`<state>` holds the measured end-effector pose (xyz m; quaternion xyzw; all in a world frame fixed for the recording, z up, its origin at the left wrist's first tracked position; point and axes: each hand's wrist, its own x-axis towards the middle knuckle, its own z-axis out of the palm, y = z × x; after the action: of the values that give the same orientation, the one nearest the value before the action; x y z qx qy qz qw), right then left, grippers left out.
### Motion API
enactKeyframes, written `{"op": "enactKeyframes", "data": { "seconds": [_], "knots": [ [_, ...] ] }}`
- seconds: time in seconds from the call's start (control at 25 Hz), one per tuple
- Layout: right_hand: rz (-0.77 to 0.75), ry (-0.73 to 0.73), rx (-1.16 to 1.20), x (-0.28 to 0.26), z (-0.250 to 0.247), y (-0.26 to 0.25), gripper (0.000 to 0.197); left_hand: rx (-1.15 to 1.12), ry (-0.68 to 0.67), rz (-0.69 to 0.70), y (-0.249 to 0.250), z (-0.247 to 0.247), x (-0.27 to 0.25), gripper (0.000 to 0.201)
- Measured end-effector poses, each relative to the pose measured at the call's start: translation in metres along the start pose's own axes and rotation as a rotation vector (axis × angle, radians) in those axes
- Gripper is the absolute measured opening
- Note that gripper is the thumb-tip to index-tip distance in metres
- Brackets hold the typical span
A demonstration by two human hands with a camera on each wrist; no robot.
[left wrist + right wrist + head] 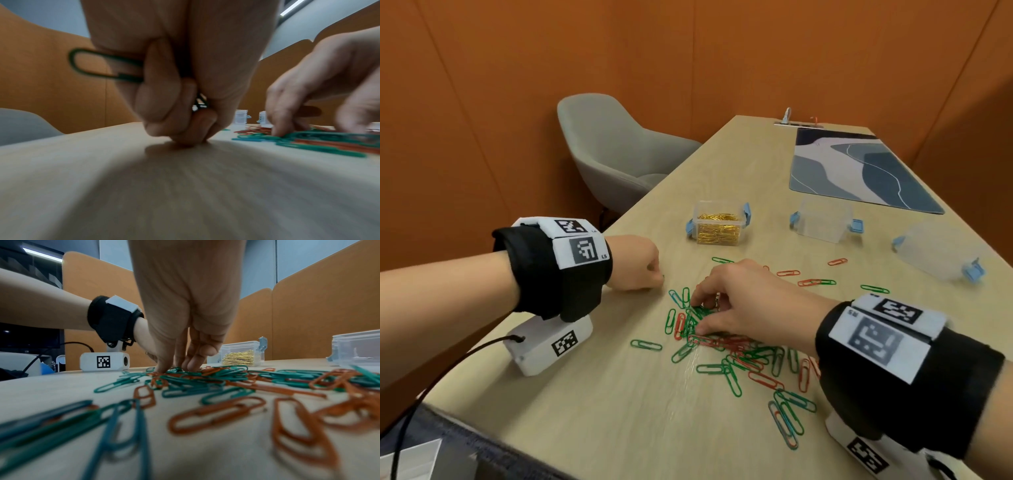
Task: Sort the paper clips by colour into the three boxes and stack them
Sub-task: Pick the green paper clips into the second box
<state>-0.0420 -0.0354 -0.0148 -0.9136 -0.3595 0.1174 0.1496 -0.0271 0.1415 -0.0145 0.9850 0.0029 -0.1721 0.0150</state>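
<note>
Green and red paper clips (736, 353) lie in a loose pile on the wooden table (599, 411); the same clips (205, 382) fill the right wrist view. My right hand (698, 317) reaches down into the pile's far left end, thumb and fingers (164, 365) pinching a cluster of green clips. Left of the pile, my left hand (654, 277) rests knuckles-down on the table as a fist holding green clips; one green clip (102, 66) pokes out of it. A clear box of gold clips (717, 224) stands behind. An empty clear box (823, 221) stands to its right.
A third clear box (935, 250) lies tilted at the right. A blue patterned mat (859, 168) covers the far right of the table. A grey chair (613, 147) stands past the table's left edge. Stray clips (815, 282) lie between pile and boxes.
</note>
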Motion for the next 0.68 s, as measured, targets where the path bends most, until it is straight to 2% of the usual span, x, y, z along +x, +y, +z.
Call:
{"op": "enactKeyframes", "data": {
  "seconds": [0.12,0.2,0.28,0.4,0.48,0.6,0.68],
  "knots": [
    [0.001,0.011,0.015,0.002,0.002,-0.001,0.024,0.081,-0.015,0.026,0.005,0.003,-0.007,0.036],
    [0.001,0.002,0.039,0.001,0.002,-0.004,0.017,0.037,-0.018,0.023,0.005,0.003,-0.010,0.030],
    [0.001,-0.005,0.049,0.000,0.001,-0.003,0.015,-0.220,-0.045,-0.003,0.006,0.000,-0.013,0.026],
    [-0.003,0.020,0.078,-0.002,0.000,-0.001,0.013,-0.887,-0.153,-0.103,0.008,-0.006,-0.019,0.029],
    [-0.016,0.054,0.097,-0.002,-0.001,0.000,0.013,-1.185,-0.243,-0.147,0.007,-0.007,-0.023,0.028],
    [-0.009,0.158,0.177,-0.005,-0.004,0.004,0.012,-1.313,-0.341,-0.145,0.010,-0.007,-0.029,0.019],
    [-0.020,0.258,0.286,-0.011,-0.008,0.007,0.010,-1.344,-0.378,-0.136,0.015,-0.004,-0.028,0.023]
  ]
}}
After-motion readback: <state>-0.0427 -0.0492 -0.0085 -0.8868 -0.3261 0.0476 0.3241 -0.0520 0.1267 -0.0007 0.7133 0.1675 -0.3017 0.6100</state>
